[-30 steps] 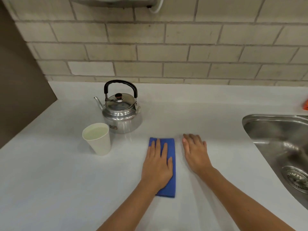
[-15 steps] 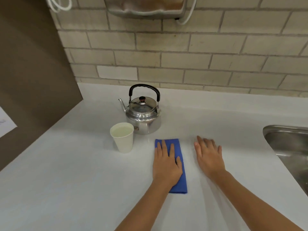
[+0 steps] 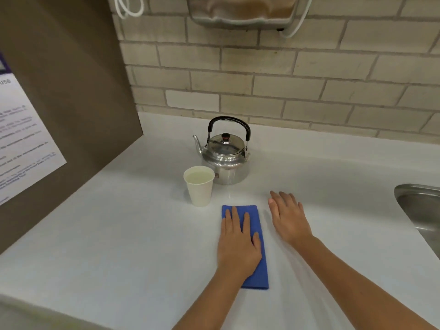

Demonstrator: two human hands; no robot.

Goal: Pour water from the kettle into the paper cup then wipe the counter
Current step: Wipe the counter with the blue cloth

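Pour looks done, wipe stage.
My left hand (image 3: 238, 248) lies spread flat on the blue cloth (image 3: 258, 263) to press it down; right hand (image 3: 289, 216) open on counter (image 3: 119, 234). Paper cup (image 3: 199, 185) full, beside kettle (image 3: 226, 156).

Your white counter (image 3: 123, 234) ran from the brown side panel on the left to the steel sink (image 3: 421, 210) set into it at the right edge, with the brick wall behind. On it stood the metal kettle (image 3: 226, 160), upright near the back, lid on and spout pointing left. Just in front of it and to its left stood the paper cup (image 3: 199, 186), upright, with water near its rim; whether the two touched could not be told. Nearer you lay the folded blue cloth (image 3: 258, 234), flat, with your left hand (image 3: 238, 246) pressed palm-down on it. Your right hand (image 3: 289, 220) lay flat on the bare surface just beside the cloth.
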